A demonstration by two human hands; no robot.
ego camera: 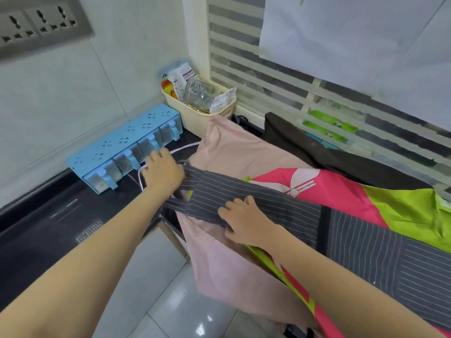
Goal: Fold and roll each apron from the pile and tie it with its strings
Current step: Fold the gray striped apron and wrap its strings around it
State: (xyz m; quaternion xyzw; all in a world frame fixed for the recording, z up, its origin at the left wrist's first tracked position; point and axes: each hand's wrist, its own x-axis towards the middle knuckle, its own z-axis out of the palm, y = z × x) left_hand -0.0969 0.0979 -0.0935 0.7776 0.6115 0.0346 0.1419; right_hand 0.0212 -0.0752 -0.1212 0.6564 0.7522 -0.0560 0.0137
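While the grey striped apron (268, 198) was laid in a long folded band across the pile, it was held down at its narrow end by both hands. The left hand (163, 173) was placed on the very tip of the band, near the blue spice box (127, 147). Its fingers were curled down over the cloth, but what was pinched under them could not be seen. The right hand (244, 223) was pressed flat on the band a little further along, with its fingers bent slightly and kept close together. The cloth was probably pinned this way so that the fold would not slip open while the end was being sorted out.

Under the grey apron a pink apron (234, 152) was spread, and part of it was left hanging over the edge of the dark counter (48, 215). A bright pink and green apron (366, 198) was lying beside it, and a dark cloth (329, 152) was bunched up by the window. A thin white string (181, 148) was seen running out by the left hand; it seemed to belong to the pink apron. A cream basket (195, 118) full of packets was kept in the corner.

The rolling looked as if it had not been started yet.
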